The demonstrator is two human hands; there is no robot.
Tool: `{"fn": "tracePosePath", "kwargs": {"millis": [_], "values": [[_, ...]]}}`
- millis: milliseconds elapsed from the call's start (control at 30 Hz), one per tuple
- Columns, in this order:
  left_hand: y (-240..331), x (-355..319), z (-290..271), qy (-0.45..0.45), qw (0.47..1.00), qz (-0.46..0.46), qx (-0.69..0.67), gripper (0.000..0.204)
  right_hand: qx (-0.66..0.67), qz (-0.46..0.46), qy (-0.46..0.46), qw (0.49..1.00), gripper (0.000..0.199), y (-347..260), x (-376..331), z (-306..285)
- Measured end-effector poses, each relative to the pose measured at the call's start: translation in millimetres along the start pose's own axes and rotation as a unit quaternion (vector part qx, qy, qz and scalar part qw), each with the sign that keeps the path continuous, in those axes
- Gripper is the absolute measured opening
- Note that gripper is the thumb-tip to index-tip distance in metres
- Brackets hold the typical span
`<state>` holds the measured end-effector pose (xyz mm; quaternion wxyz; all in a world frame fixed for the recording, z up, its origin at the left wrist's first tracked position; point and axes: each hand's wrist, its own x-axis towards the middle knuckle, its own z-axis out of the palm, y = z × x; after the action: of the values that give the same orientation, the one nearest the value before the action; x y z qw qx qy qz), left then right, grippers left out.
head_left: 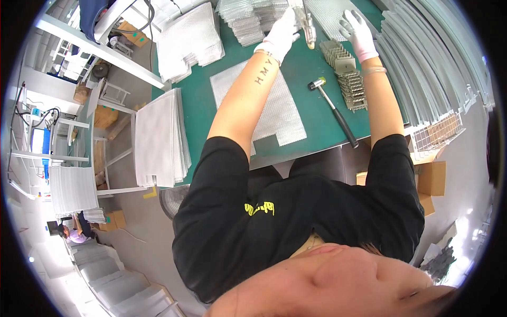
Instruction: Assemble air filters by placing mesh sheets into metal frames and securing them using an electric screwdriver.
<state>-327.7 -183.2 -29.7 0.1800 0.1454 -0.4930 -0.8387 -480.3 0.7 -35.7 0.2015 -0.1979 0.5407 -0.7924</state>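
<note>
My left hand point(281, 36), in a white glove, reaches to the far side of the green table point(198, 90). Its fingers are stretched out beside a slim metal piece with a pale rounded tip point(309, 33), which looks like a clamp. I cannot make out a grip on it. My right hand point(359, 36), gloved too, is spread by the edge of a silvery mesh sheet point(331, 18). Below it sit two rows of small metal brackets point(351, 87). Another mesh sheet with a notched edge point(280, 113) lies partly under my left forearm.
A hammer with a black grip point(335, 111) rests near the table's front edge. Stacked mesh sheets point(190, 39) stand at the far left, more sheets point(158, 137) at the near left. Long grey strips point(422, 58) crowd the right side, above a wire basket point(438, 132).
</note>
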Motion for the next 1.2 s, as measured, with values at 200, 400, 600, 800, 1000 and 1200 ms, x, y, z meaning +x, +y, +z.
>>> {"fn": "tracePosePath", "kwargs": {"millis": [200,400,600,800,1000,1200], "values": [[5.2,-16.0,17.9,-0.056,0.998,0.002,0.029,0.08,-0.01,-0.126,-0.118,0.985,0.062,15.2,16.0,41.6],[-5.5,5.6,8.8,-0.122,0.97,0.034,0.206,0.077,-0.241,-0.256,-0.032,0.936,0.068,7.2,19.5,75.0],[-10.9,-8.3,35.7,-0.177,0.98,-0.026,0.09,0.079,-0.484,-0.349,0.092,0.797,0.044,19.3,51.5,17.4],[5.4,-37.5,17.6,-0.164,0.985,0.016,0.059,0.08,-0.3,-0.494,0.171,0.798,0.036,-32.4,-34.3,55.3],[3.5,-108.2,9.5,-0.139,0.965,0.194,0.106,0.042,-0.584,-0.518,-0.136,0.61,0.05,-55.7,-154.6,93.2],[-3.7,-248.4,4.4,0.073,0.979,0.152,0.115,0.033,-0.506,-0.442,-0.375,0.638,0.069,-55.8,-243.6,75.0]]}}
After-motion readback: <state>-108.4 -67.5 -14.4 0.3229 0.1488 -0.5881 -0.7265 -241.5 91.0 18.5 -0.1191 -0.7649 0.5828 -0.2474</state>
